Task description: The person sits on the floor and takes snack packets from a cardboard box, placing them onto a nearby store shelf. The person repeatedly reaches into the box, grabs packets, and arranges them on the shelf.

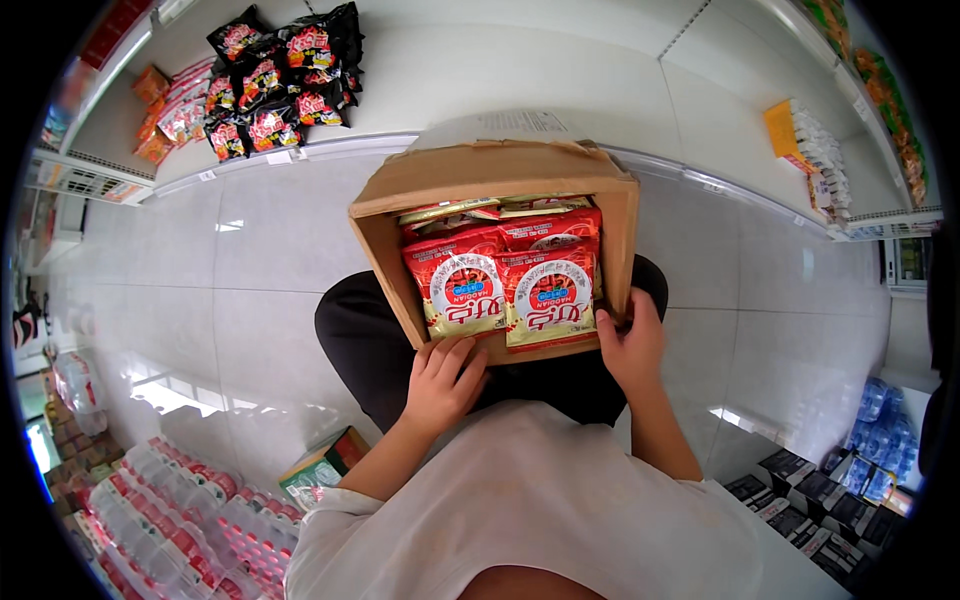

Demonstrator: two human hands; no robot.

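An open cardboard box (480, 169) is tilted towards me between my knees, its far end at the bottom shelf. Inside lie several red and cream snack packets (551, 296), in two columns. The fingers of my left hand (446, 382) rest on the box's near left edge, slightly bent. My right hand (634, 337) is at the near right corner, its thumb on the inside of the wall and its fingers outside. Part of the box's underside and the deeper packets are hidden.
Black snack bags (274, 82) and orange packs (154, 112) stand on the white shelf (495, 75). A yellow carton of small packs (787, 135) is at the right. Bottled drinks (172, 517), a green box (322, 469) and black cartons (817, 510) lie beside or behind me.
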